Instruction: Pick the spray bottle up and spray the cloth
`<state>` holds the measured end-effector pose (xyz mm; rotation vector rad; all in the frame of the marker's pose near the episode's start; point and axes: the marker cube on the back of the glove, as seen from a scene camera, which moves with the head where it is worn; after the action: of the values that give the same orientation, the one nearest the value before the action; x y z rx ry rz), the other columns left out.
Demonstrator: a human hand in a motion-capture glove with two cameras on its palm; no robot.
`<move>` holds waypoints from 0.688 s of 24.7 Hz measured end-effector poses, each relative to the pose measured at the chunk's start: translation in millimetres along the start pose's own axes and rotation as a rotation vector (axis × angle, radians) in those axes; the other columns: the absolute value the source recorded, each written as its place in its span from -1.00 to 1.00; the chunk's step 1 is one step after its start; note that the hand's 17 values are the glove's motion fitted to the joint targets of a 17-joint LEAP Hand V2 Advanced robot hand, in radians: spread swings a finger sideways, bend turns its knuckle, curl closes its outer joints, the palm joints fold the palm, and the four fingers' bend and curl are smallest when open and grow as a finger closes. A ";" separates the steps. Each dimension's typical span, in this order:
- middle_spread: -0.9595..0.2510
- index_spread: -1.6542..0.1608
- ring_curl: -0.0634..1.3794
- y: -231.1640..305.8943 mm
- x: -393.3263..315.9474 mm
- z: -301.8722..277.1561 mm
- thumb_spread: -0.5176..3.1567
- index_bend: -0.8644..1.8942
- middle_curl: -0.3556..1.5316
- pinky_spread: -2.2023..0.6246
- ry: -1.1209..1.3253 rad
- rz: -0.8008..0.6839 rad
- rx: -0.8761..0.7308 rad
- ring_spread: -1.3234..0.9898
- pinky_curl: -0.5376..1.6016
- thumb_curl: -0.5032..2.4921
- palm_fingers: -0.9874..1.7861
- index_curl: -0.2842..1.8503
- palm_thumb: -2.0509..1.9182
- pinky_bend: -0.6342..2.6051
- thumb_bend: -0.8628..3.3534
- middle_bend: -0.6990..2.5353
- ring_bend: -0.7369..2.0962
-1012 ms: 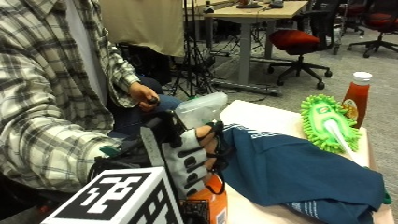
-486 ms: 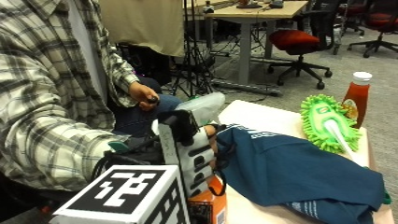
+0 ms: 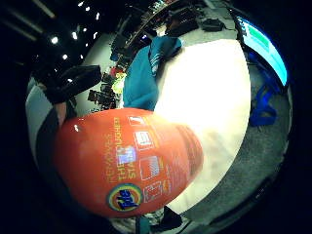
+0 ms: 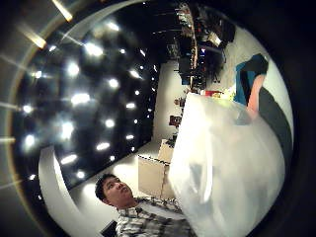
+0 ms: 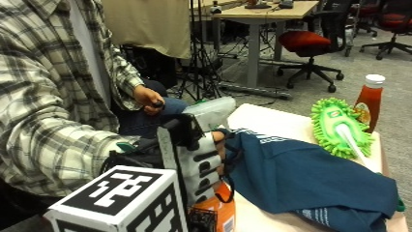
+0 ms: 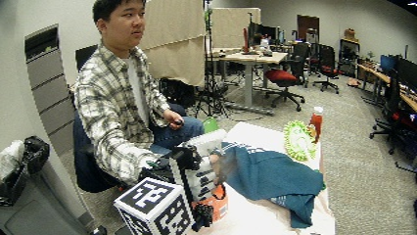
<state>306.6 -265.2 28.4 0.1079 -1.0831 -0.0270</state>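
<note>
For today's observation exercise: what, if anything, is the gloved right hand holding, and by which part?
The right hand grips the orange spray bottle, fingers wrapped around its upper body below the whitish head.

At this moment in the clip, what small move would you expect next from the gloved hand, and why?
Probably a squeeze of the trigger. The gloved right hand is wrapped around the orange spray bottle, which is up off the table, with its white head right next to the blue cloth. From these views I cannot tell exactly where the nozzle points, so a slight turn toward the cloth may come first.

Gloved right hand [image 5: 196,162] raised with fingers curled; bare left hand [image 5: 147,98] rests on lap
</note>
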 end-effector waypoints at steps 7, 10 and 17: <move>0.34 0.52 -0.25 5.3 -4.9 5.7 -0.67 -0.07 -0.06 0.45 0.020 0.014 0.007 -0.06 -0.14 -0.17 0.69 -0.22 0.57 -0.45 -0.60 -0.22 -0.09; 0.34 0.52 -0.24 11.8 -11.4 14.3 -0.68 -0.07 -0.06 0.45 0.042 0.018 -0.018 -0.06 -0.13 -0.17 0.68 -0.22 0.57 -0.45 -0.60 -0.21 -0.08; 0.35 0.52 -0.23 23.7 -59.1 29.4 -0.70 -0.07 -0.05 0.45 0.143 0.009 -0.059 -0.06 -0.12 -0.17 0.68 -0.20 0.57 -0.43 -0.60 -0.20 -0.08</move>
<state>252.2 -239.5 -7.5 0.0516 -0.9389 -0.0426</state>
